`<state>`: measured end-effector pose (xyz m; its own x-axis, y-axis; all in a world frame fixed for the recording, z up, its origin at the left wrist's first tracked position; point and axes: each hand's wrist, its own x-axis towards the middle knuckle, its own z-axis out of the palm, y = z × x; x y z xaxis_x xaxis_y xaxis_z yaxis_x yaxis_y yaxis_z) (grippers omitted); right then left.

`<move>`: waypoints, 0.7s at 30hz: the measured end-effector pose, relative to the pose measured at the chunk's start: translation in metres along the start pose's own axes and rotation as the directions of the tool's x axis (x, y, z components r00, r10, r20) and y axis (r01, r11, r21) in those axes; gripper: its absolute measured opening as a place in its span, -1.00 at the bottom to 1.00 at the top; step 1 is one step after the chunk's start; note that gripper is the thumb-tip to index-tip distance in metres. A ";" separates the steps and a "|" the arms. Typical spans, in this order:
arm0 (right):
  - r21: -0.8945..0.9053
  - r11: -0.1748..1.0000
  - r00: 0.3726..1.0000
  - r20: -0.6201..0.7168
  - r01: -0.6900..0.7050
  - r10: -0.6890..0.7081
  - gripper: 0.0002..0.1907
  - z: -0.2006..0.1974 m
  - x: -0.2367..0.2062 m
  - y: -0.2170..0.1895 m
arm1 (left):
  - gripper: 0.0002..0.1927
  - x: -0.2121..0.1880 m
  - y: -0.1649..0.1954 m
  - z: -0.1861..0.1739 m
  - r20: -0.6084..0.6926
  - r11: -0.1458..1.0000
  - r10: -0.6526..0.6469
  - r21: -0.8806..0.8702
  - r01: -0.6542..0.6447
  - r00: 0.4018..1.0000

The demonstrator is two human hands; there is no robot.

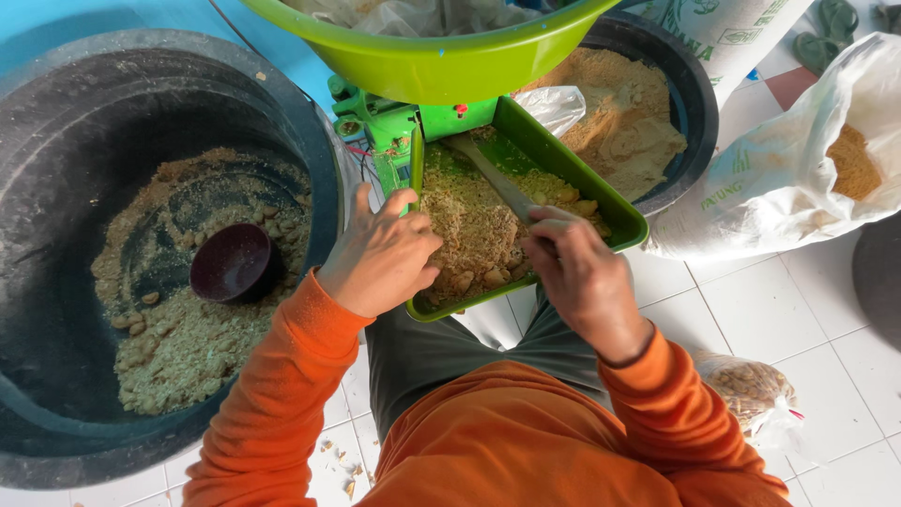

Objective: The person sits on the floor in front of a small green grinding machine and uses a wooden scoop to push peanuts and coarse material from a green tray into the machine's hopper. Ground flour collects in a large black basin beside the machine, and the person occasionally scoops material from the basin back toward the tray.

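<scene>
The left hand (380, 258) is resting on the near left rim of the green tray (627, 223), fingers curled loosely over the edge and dipping into the crumbly feed (474, 230) that fills it; it is grasping nothing but the rim. The right hand (582, 272) is clenching the near end of a wooden stick (493, 178), whose far end is lying in the feed toward the tray's far corner. The tray is tilting out from a green machine (394, 127) under a lime bowl (422, 61) at the far edge. To the left a large black tub (56, 235) is holding coarse meal and a dark scoop (233, 263). Far right, a second black tub (690, 89) is holding tan powder, beside an open white sack (779, 178). A clear bag (751, 390) of kernels is lying on the tiled floor at near right.
</scene>
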<state>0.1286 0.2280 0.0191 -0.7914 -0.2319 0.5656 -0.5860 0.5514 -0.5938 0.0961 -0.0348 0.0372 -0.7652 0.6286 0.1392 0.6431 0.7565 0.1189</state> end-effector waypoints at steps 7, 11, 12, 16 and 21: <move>-0.083 0.993 0.989 -0.124 -0.088 0.078 -0.78 -0.087 -0.018 -0.019 | -0.91 0.004 -0.003 0.014 0.039 0.997 0.034 0.061 -0.036 0.999; -0.163 0.981 0.993 -0.066 -0.104 0.095 -0.81 -0.069 -0.011 -0.012 | -0.88 0.004 0.000 0.021 -0.102 0.991 0.083 0.114 -0.071 0.991; -0.140 0.988 0.997 -0.044 -0.071 0.065 -0.81 -0.056 -0.009 -0.005 | -0.90 0.004 0.000 0.022 -0.125 0.993 0.077 0.099 -0.065 0.989; -0.195 0.977 0.997 0.020 0.082 -0.080 -0.79 -0.019 0.000 0.017 | -0.94 0.008 -0.007 0.025 -0.128 1.000 -0.016 -0.021 0.014 0.992; -0.074 0.997 0.999 -0.046 -0.029 0.026 -0.79 -0.035 0.001 0.005 | -0.92 0.032 -0.021 0.033 -0.297 0.992 -0.126 -0.034 0.122 0.947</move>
<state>0.1313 0.2587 0.0368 -0.7974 -0.1802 0.5759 -0.5480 0.6158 -0.5661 0.0572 -0.0252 0.0064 -0.7965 0.4458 0.4085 0.5457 0.8209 0.1682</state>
